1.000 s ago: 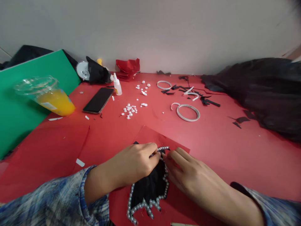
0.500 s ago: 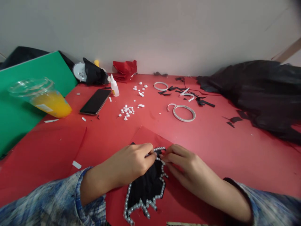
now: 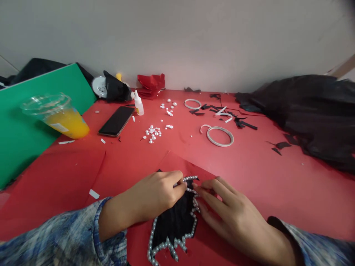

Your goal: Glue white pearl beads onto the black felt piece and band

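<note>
Red table against a grey wall; both hands, left hand and right hand, pinch the pearl-edged black cutout.

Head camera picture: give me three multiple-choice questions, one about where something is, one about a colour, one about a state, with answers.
1. Where does the black smartphone lie?
A. on the black cloth heap
B. on the red table, right of the orange drink cup
C. under the left hand

2. What colour are the beads edging the black cut-out shape?
A. pearl white
B. gold
C. green

3. How does the clear plastic cup of orange drink stand?
A. tipped over and spilled
B. upside down
C. upright with a clear lid on

Answers: 1 B, it lies face up beside the small white glue bottle; 2 A, a pearly row lines its edge; 3 C, drink stays inside.
</note>
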Demonstrator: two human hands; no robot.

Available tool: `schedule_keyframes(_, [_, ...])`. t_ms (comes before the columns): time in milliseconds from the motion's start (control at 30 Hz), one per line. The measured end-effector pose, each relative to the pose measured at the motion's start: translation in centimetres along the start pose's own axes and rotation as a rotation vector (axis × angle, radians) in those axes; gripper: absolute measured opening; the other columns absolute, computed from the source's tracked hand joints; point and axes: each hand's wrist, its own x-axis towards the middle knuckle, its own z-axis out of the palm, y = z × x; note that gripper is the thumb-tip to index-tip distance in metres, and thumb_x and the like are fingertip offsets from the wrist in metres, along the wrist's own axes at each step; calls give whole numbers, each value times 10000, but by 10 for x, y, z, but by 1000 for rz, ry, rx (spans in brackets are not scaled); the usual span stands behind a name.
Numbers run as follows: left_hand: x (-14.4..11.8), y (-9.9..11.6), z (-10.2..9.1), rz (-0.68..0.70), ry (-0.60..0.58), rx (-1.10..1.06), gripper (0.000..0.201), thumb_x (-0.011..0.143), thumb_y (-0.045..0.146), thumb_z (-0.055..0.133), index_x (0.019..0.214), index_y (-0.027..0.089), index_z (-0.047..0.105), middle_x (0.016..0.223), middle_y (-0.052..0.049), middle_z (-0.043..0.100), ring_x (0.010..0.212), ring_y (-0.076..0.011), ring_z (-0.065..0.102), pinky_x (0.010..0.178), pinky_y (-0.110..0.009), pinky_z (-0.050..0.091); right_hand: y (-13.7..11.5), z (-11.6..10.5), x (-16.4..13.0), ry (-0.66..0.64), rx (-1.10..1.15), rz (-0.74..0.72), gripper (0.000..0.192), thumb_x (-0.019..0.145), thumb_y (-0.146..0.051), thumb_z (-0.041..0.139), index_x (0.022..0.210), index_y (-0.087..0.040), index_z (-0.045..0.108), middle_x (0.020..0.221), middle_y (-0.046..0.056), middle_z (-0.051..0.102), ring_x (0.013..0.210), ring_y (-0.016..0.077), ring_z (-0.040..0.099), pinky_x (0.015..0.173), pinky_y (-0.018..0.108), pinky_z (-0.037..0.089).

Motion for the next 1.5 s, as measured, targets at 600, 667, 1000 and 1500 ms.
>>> schedule_keyframes(600, [0, 0, 0, 26, -23, -5, 207, 906, 115, 368, 928, 112, 574, 873, -69, 575, 685, -150, 560, 600, -257, 482, -10, 8, 2, -132, -349, -206, 197, 865, -147, 452, 870, -75, 636, 764, 100, 576, 645, 195, 507, 538, 334, 478])
schedule_keyframes(667, [0, 0, 0, 32, -2, -9, 211, 911, 123, 366, 918, 110, 576, 874, -70, 577, 689, -146, 560, 612, -252, 481, -13, 8, 3, -170, -393, -269, 179, 850, -165, 484, 887, -84, 640, 776, 104, 579, 683, 215, 511, 557, 348, 467])
schedule_keyframes(1000, [-2, 1, -4, 54, 7, 53, 183, 890, 115, 402, 962, 129, 570, 891, -57, 597, 684, -155, 582, 568, -257, 470, 3, 8, 11, -231, -170, -56, 214, 843, -303, 540, 923, -134, 644, 883, 103, 600, 780, 202, 546, 668, 341, 512])
schedule_keyframes(1500, [0, -6, -10, 3, 62, -124, 168, 891, 108, 433, 952, 150, 583, 871, -41, 580, 824, -148, 532, 733, -261, 445, 10, -5, 4, -284, 136, 161, 685, 762, -361, 634, 1346, -121, 368, 1258, 168, 546, 1143, 272, 518, 1047, 596, 235])
